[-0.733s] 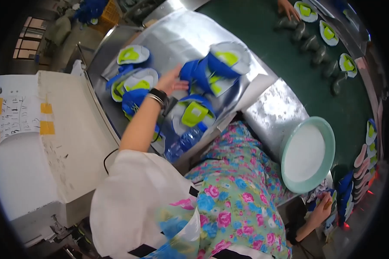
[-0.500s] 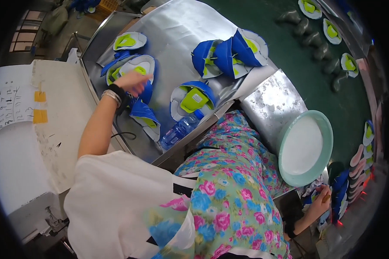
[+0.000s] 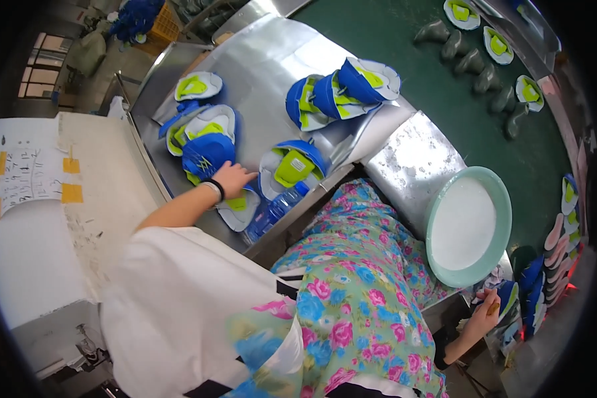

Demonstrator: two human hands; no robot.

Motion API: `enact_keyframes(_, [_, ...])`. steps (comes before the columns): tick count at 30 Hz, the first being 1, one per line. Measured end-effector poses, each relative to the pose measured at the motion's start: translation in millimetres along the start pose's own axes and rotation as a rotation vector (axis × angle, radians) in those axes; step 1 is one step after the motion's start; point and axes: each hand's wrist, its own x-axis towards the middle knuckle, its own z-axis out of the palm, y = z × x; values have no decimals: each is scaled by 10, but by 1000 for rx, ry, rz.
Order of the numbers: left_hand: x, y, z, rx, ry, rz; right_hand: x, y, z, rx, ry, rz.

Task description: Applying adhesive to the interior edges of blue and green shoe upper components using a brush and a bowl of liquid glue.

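My left hand [image 3: 233, 179] is over the metal tray, empty, its index finger stretched toward a blue shoe upper [image 3: 290, 166] with a lime-green inside. The fingertip is at that upper's edge; whether it touches I cannot tell. Close behind the hand lies a laced blue upper [image 3: 207, 152], against a pile of others. Another upper [image 3: 237, 211] is partly under the wrist, beside a clear bottle with a blue cap [image 3: 276, 209]. Down at the right, my right hand [image 3: 482, 316] is closed round a small yellow-brown handle [image 3: 493, 308]; its far end is hidden. Blue uppers stand just beyond it.
A pale green basin [image 3: 438, 229] of white liquid sits on a metal plate at my right. Three nested uppers [image 3: 341, 93] lie at the tray's far side. Grey foot-shaped forms [image 3: 471, 61] line a green belt [image 3: 404, 40]. A white cabinet [image 3: 33, 265] stands left.
My left hand has come nearer and slightly right, off the pile of uppers, its index finger now extended. The laced upper now shows. My right hand has shifted slightly left, still gripping the handle.
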Motion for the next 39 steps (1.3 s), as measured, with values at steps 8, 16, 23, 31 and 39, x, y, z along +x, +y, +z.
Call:
enact_keyframes(8, [1272,-255,-584,-517,393,-337,21,64,86,32,-46,17])
enact_keyframes(16, [1944,-308,-1322,-893,733,-414,38,48,76,11,-86,34])
enact_keyframes(23, [904,104,-1964,-1752,527,50,-42,-671,218,80,-79,-177])
enact_keyframes(31, [560,2273,-2814,-1565,499,564,-179,-1686,668,-155,-177,-909])
enact_keyframes(39, [461,2735,-3043,-1309,-7,1022,-219,-1294,195,64,-306,-654])
